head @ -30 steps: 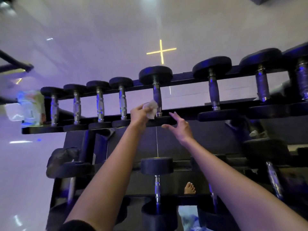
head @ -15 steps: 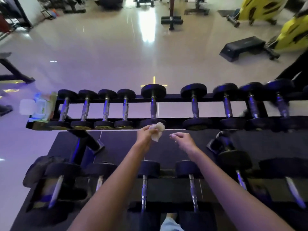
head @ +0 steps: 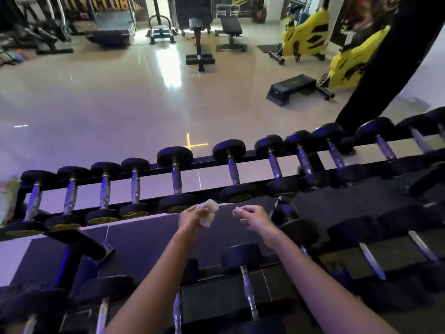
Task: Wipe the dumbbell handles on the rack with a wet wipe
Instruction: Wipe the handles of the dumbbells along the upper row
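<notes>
A black dumbbell rack [head: 212, 161] runs across the view with several black dumbbells on its top tier, their chrome handles pointing away from me. My left hand [head: 192, 216] holds a crumpled white wet wipe [head: 209, 212] just below the near head of the middle dumbbell [head: 177, 178], clear of its handle. My right hand [head: 252, 216] hovers to the right of the wipe with loosely curled fingers and holds nothing. A lower tier carries more dumbbells [head: 243, 266] beneath my forearms.
A pale packet [head: 7, 198] sits at the rack's left end. Beyond the rack lies a shiny tiled floor with benches [head: 199, 51], a black step platform [head: 291, 89] and yellow exercise bikes [head: 305, 37]. A person's dark leg [head: 375, 68] stands by the rack's right end.
My head has tilted up, bringing the gym room into view. Both hands have drawn back from the middle dumbbell's handle toward me, the wipe still in my left hand.
</notes>
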